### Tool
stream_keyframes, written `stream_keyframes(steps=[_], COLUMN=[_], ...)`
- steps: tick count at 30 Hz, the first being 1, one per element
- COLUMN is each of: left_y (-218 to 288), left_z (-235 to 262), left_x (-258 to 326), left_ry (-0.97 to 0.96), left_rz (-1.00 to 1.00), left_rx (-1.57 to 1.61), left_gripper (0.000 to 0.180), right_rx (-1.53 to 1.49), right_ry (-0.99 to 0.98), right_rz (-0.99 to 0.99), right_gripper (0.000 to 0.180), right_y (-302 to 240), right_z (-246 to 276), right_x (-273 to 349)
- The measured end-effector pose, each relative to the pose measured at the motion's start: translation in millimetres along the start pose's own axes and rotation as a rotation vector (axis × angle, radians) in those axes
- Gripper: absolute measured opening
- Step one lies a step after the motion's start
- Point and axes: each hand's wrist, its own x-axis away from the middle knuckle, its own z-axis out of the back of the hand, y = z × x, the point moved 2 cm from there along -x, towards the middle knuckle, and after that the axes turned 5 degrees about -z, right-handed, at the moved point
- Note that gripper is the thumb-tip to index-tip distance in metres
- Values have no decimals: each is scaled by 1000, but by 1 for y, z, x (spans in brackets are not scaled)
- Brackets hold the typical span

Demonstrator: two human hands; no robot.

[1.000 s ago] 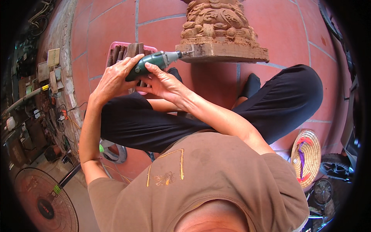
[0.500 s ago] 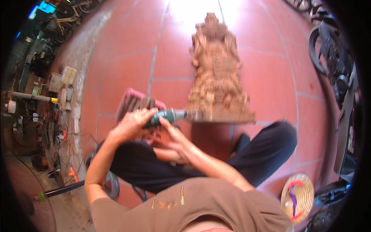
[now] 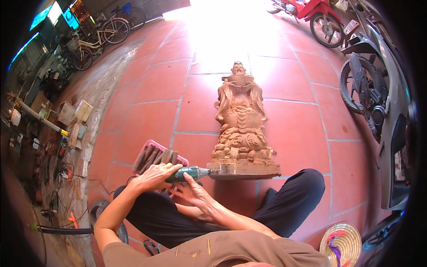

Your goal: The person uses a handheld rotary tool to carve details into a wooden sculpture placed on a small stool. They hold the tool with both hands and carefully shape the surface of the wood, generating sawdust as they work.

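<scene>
A green handheld rotary tool (image 3: 190, 172) lies level in front of my bent left leg, its grey nose and thin bit pointing right. My left hand (image 3: 155, 176) wraps over its rear end from above. From below, my right hand (image 3: 195, 192) touches the body near the nose with thumb and forefinger; its other fingers stretch out leftward underneath. The bit overlaps the left end of the base of a carved wooden statue (image 3: 241, 120), a robed, bearded figure. Whether the tip touches the wood I cannot tell. The statue lies or stands on red tiles (image 3: 155, 84), its head away from me.
A pink tray (image 3: 151, 143) of brown cylindrical pieces sits just beyond my left hand. A straw hat (image 3: 349, 242) lies at lower right. A grey motorbike (image 3: 387, 120) lines the right side; a red motorbike (image 3: 318, 18) and bicycle (image 3: 104, 33) stand farther off. Cords (image 3: 84, 178) and clutter border the left.
The view has tilted up and steadied, so the hands and statue sit lower and more of the far floor shows. Both hands keep about the same hold on the tool.
</scene>
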Motion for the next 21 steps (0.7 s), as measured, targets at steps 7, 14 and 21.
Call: stream_keyframes(steps=[7,14,21], left_y=[1,-1,-13], left_z=[-2,0,-6], left_x=[5,-5,-9], left_ry=[-56,35,102], left_rz=[4,-28,-46], left_rx=[7,4,11], left_gripper=[89,87,84], right_rx=[-42,24,90], right_ry=[-4,-4,27], right_rz=[-10,18,55], right_gripper=[47,47,51], right_y=[11,-4,-10], right_z=[-1,10,3], right_x=[5,-3,-8])
